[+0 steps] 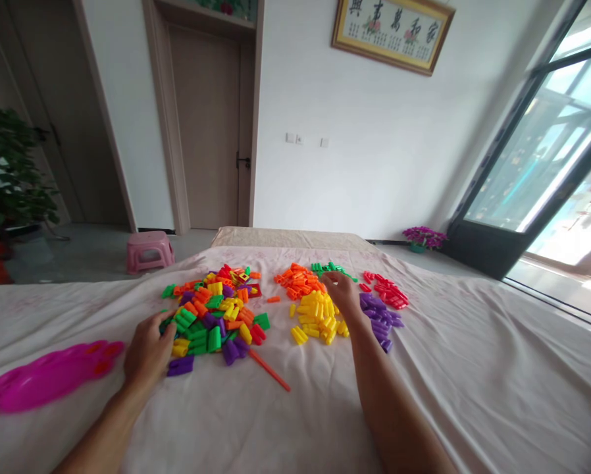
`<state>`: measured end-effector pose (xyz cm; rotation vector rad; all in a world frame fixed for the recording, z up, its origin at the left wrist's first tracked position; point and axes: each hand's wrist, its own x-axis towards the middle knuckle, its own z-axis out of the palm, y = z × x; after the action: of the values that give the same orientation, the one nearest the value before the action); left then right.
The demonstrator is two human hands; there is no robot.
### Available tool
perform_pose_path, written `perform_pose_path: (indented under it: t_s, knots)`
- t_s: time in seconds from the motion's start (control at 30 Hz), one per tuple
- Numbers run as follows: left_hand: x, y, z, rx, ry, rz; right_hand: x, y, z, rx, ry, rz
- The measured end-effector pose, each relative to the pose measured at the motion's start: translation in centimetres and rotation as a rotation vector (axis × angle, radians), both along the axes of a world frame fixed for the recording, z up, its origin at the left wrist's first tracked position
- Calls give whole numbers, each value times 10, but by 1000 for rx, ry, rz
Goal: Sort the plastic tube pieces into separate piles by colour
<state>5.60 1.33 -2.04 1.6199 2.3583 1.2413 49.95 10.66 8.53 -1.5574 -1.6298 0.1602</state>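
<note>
A pink bedsheet (473, 382) is spread beneath a mixed pile of coloured blocks (216, 309), at whose left edge the left hand (147, 352) is loosely curled. Its hold cannot be determined. Beyond the yellow pile (318, 316), the right hand (342, 293) is held half-open beside the green pile (330, 268), contents undetermined.

Bright daylight from the window (547, 158) on the right, overexposed there; wide-angle bending at edges, slight blur low left.

On the pink bed sheet (473, 395), 1 mixed heap (214, 316) of blocks, 5 sorted lots to its right, orange pile (298, 282), green pile (331, 268), red pile (387, 289), yellow pile (318, 316), purple pile (378, 317), plus 1 orange stick (270, 370) below the heap and 1 magenta piece (43, 382) far left
</note>
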Motion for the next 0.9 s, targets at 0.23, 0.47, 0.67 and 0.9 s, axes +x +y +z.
perform_pose_path:
  t_s: [0.23,0.47,0.67,0.9]
  knots:
    - [4,-3,5,-34,-20,4,-60,-17,-4,8,89,266]
    - [8,-6,11,-37,-14,3,-123,-49,-45,-107,-300,555]
    - [9,-6,11,-31,-9,0,-126,-54,-52,-213,-401,522]
    - [9,-6,9,-18,15,-2,-121,-50,-49,-180,-232,540]
